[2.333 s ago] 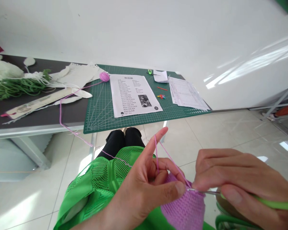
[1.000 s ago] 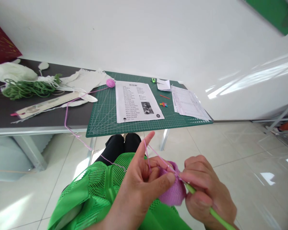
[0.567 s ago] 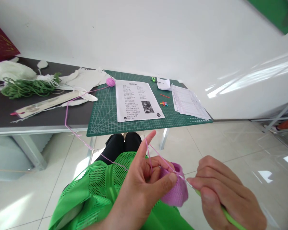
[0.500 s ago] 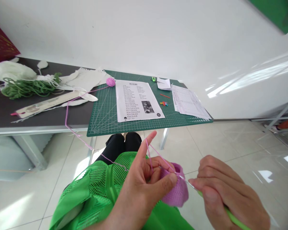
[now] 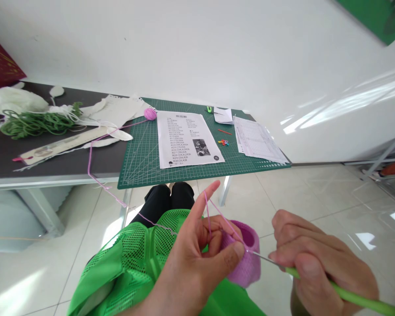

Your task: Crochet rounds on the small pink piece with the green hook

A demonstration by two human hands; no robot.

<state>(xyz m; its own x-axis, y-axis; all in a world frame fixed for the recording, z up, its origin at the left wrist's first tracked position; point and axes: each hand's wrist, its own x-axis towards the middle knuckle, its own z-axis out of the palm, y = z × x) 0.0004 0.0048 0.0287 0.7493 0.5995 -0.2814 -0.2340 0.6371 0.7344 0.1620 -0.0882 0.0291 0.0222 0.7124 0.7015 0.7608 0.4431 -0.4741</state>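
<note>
My left hand (image 5: 204, 250) pinches the rim of a pink crochet piece (image 5: 245, 270), a hollow cup shape with its opening turned up. Pink yarn (image 5: 222, 213) loops over my raised left index finger and runs down taut to the rim. My right hand (image 5: 322, 263) grips a crochet hook (image 5: 296, 273) with a light green handle and a metal shaft. The hook's tip meets the edge of the piece by my left thumb. From a small pink yarn ball (image 5: 150, 114) on the table, the strand trails over the table edge to my lap.
A green cutting mat (image 5: 138, 153) on the dark table bears a printed pattern sheet (image 5: 187, 140), more papers (image 5: 258, 139), a red stick (image 5: 224, 131) and colourful stitch markers (image 5: 223, 142). Green yarn (image 5: 36, 123) and white yarn (image 5: 16, 98) lie at the left.
My right hand has moved slightly right and down with the hook, showing more of the shaft. The crochet piece has tilted a little, so its opening shows more.
</note>
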